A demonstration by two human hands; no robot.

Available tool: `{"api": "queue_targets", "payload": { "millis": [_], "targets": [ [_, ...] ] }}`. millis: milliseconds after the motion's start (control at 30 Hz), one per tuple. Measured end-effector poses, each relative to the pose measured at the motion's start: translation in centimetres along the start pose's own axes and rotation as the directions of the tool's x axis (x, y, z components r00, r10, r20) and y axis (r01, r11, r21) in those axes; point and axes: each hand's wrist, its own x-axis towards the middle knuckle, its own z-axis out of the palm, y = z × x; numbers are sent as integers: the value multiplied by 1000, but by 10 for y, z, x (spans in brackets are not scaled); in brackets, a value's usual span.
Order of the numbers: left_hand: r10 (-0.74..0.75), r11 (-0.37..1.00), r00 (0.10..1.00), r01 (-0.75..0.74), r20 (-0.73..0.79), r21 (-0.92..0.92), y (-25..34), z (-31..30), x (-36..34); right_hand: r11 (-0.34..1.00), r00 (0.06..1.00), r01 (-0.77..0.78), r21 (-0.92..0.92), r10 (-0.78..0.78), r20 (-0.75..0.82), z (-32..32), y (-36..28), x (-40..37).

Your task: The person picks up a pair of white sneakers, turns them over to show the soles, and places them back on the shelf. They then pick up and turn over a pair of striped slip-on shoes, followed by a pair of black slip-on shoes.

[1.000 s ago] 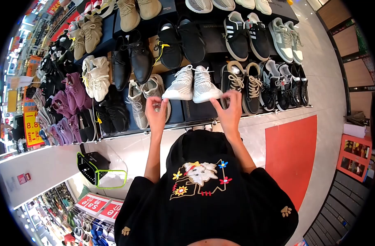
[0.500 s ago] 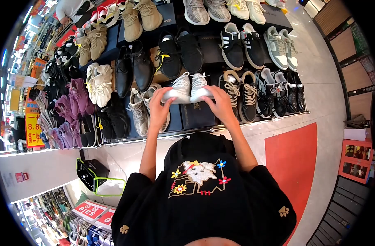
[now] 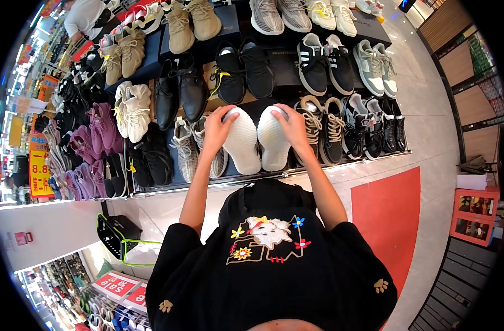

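Observation:
My left hand (image 3: 217, 131) grips the left white shoe (image 3: 242, 142) near the upper end of its sole. Its partner, the right white shoe (image 3: 274, 140), is held in the same way by my right hand (image 3: 292, 128). Both textured white soles face me, side by side with a narrow gap between them, and hide the uppers. Grey patterned shoes (image 3: 184, 149) stand just left of the pair, and dark shoes with beige laces (image 3: 333, 132) are just right of it.
Rows of shoes fill the display, among them black-and-white sneakers (image 3: 312, 65) and purple shoes (image 3: 103, 128). A metal rail (image 3: 235, 179) runs along its front edge. A black-and-green stool (image 3: 116, 234) stands at lower left. Another person (image 3: 85, 19) is at upper left.
Both white shoes have been tipped up, so their soles now face me instead of their laced tops showing. My hands have turned with them, still gripping.

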Motion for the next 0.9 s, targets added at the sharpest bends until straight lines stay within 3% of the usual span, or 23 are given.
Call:
{"api": "queue_targets", "payload": {
  "millis": [100,167,300,367,500,600,667,733,833,900],
  "targets": [
    [4,999,999,-6,-44,-38,-23,12,2,997,997,36,-72,-40,-68,10,-1,7],
    [-45,982,995,28,-86,-185,-31,19,3,993,998,57,-100,-61,-35,15,2,11],
    [-95,995,988,91,-122,-34,-44,27,-14,981,996,48,-187,-61,-63,22,7,-3],
    [-35,999,965,36,-259,-1,-46,28,-24,969,992,54,-243,-80,-99,22,13,-16],
    [-209,978,943,193,-260,-85,-56,33,-44,970,982,24,-241,-67,-175,18,23,-41],
    [-210,976,948,186,-240,-116,-83,44,-56,965,981,2,-261,-53,-189,22,31,-53],
    [-224,967,946,187,-233,-172,-81,44,-63,935,985,-20,-355,-43,-167,26,38,-63],
    [-323,913,927,252,-191,-322,-75,44,-74,947,989,-45,-318,-2,-146,18,46,-69],
    [-353,895,923,285,-154,-342,-79,50,-93,947,993,-76,-312,45,-106,11,55,-90],
    [-364,887,921,297,-139,-354,-78,54,-104,961,995,-53,-273,73,65,9,61,-107]
  ]
}}
